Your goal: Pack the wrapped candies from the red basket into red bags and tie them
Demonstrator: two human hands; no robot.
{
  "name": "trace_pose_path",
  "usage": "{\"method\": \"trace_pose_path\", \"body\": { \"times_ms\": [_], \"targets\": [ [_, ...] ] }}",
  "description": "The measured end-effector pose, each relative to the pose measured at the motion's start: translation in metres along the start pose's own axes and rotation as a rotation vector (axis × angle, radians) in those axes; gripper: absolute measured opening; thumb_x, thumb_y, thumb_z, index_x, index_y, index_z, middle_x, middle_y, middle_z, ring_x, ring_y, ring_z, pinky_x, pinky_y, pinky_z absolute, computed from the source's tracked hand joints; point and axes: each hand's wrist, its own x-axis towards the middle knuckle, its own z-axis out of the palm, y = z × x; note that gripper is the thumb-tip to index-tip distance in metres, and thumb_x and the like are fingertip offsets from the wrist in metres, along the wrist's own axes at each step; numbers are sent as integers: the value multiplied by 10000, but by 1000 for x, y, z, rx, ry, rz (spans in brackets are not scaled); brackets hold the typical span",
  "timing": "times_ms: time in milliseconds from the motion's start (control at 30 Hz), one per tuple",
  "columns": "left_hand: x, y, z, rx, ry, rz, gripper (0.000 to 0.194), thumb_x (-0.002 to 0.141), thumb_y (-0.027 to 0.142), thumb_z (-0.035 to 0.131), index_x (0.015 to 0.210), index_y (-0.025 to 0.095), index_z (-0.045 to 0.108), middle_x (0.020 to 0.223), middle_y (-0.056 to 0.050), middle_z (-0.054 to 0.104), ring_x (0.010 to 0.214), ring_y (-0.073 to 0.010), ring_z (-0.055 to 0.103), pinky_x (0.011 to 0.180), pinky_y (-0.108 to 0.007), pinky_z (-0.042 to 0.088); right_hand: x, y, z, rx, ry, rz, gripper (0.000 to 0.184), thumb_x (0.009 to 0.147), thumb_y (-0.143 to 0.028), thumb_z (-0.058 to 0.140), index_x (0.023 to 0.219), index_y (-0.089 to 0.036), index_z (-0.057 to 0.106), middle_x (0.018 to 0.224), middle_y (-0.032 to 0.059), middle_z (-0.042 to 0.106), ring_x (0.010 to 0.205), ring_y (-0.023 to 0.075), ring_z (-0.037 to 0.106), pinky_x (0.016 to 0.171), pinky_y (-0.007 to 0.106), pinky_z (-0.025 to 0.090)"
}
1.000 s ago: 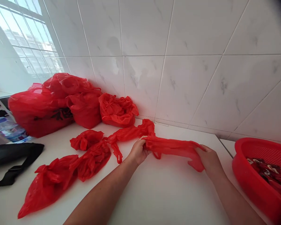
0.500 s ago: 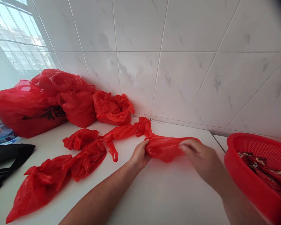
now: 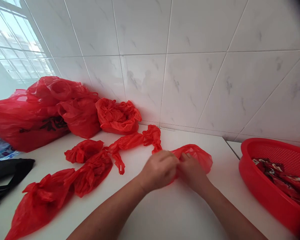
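Observation:
A thin red plastic bag (image 3: 201, 158) lies crumpled on the white tabletop (image 3: 150, 213), partly covered by both hands. My left hand (image 3: 158, 170) is closed around the bag's left part, fingers curled with the knuckles up. Close beside it, my right hand (image 3: 191, 170) grips the same bag, its fingertips meeting near the left hand. The bag's far right portion puffs out beyond the right hand. Just behind the left hand, a twisted red bag (image 3: 152, 135) trails toward another crumpled bag (image 3: 126, 142).
At the right stands a red perforated basket (image 3: 250, 173) holding dark red wrapped packets (image 3: 277, 173). Large stuffed red bags (image 3: 40, 113) and a smaller bunched one (image 3: 118, 116) sit against the tiled wall (image 3: 142, 80). Loose red bags (image 3: 45, 200) and a black strap (image 3: 10, 180) lie left.
My right hand has moved left along the bag to beside my left hand. My left hand has turned knuckles up and shifted slightly right. The bag is now gathered between them.

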Motion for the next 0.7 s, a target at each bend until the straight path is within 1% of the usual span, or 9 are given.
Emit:
{"method": "trace_pose_path", "body": {
  "times_ms": [33, 67, 100, 233, 400, 467, 533, 633, 700],
  "targets": [
    [-2, 8, 5, 18, -129, 50, 239, 771, 113, 441, 801, 224, 650, 764, -68, 628, 716, -197, 558, 675, -307, 450, 0, -2, 1, -17, 1, -8, 180, 716, -89, 454, 603, -197, 543, 750, 34, 543, 736, 179, 471, 635, 300, 372],
    [-5, 13, 11, 17, -201, 47, 254, 755, 97, 436, 791, 223, 654, 723, -69, 620, 646, -192, 537, 616, -296, 435, 0, -4, 2, -21, -1, -10, 184, 706, -73, 442, 587, -194, 515, 729, 31, 532, 721, 173, 460, 625, 296, 368],
    [-7, 15, 17, 0, -213, -6, 240, 732, 97, 453, 788, 216, 654, 697, -71, 611, 589, -187, 511, 573, -292, 418, 0, -4, 2, -8, -6, -17, 183, 699, -62, 437, 583, -193, 494, 718, 25, 527, 719, 169, 457, 624, 291, 370],
    [-12, 2, 33, -71, -40, -290, 70, 664, 177, 568, 698, 185, 629, 621, -61, 555, 498, -166, 450, 583, -310, 414, -2, -3, -1, 151, -59, -103, 198, 646, -13, 441, 648, -200, 503, 734, 1, 551, 758, 160, 491, 664, 277, 394],
    [-9, -25, 30, 102, -103, -332, 59, 626, 193, 611, 582, 195, 571, 710, -79, 595, 672, -237, 543, 762, -370, 423, -7, -7, -14, 278, -156, -127, 227, 603, 6, 407, 648, -202, 486, 705, -5, 557, 705, 147, 497, 624, 256, 396],
    [-7, -30, 26, 200, -127, -345, 106, 556, 152, 664, 620, 197, 593, 846, -106, 628, 823, -304, 559, 852, -438, 387, -10, -9, -20, 272, -212, -87, 200, 599, -8, 405, 607, -201, 456, 669, -11, 540, 667, 140, 484, 562, 241, 362],
    [-6, -33, 22, 377, -180, -395, 265, 497, 117, 710, 734, 205, 631, 949, -130, 626, 926, -359, 544, 879, -502, 358, -15, -8, -28, 219, -312, 15, 181, 609, -31, 405, 571, -202, 451, 606, -20, 517, 588, 132, 457, 501, 241, 303],
    [-4, -35, 15, 546, -246, -458, 349, 484, 88, 724, 805, 197, 642, 861, -131, 630, 876, -359, 571, 812, -508, 400, -21, -1, -42, 183, -447, 190, 212, 691, -82, 388, 574, -216, 503, 537, -26, 502, 472, 117, 403, 470, 251, 269],
    [-3, -32, 11, 531, -253, -447, 314, 476, 66, 718, 757, 180, 641, 782, -121, 625, 807, -341, 589, 769, -485, 425, -23, 3, -50, 204, -447, 230, 251, 775, -144, 374, 668, -240, 581, 556, -17, 534, 472, 126, 438, 488, 259, 309]
  ]
}}
